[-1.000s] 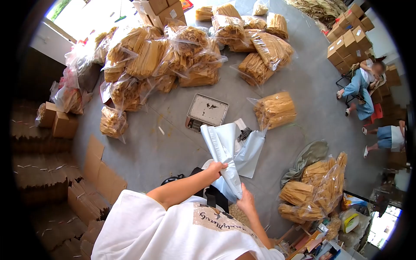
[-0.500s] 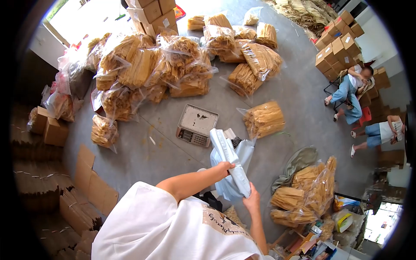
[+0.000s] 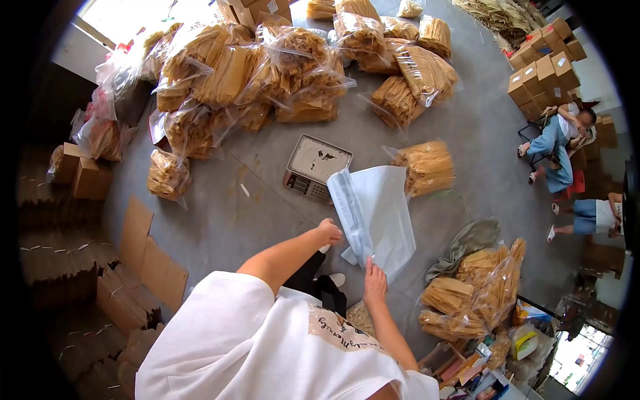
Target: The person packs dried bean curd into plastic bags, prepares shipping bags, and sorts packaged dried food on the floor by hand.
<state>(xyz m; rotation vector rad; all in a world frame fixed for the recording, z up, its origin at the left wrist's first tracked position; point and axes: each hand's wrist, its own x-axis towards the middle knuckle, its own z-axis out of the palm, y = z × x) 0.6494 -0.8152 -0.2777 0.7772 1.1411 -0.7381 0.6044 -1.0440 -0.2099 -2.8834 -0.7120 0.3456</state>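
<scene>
A pale blue plastic bag [image 3: 385, 210] hangs unfolded in front of me, with a folded, creased band along its left side. My right hand [image 3: 375, 281] is closed on the bag's lower edge, thumb and fingers pinching it. Just left of the bag is my left hand [image 3: 329, 231], apart from it, fingers loosely bent and holding nothing I can see. Beyond the bag, a digital weighing scale [image 3: 320, 163] rests on the grey floor, its platform bare except for dark marks.
Clear bags of yellowish dried sticks [image 3: 227, 80] are heaped beyond the scale. A single such bag [image 3: 427, 167] lies right of it, another pile [image 3: 473, 293] nearer me. Flattened cardboard [image 3: 150, 253] lies left. Two people [image 3: 557, 143] are at the right, near stacked cartons [image 3: 543, 80].
The blue bag has swung open into a broad sheet on the right. My left hand has let go of it and moved left; my right hand still grips its lower edge.
</scene>
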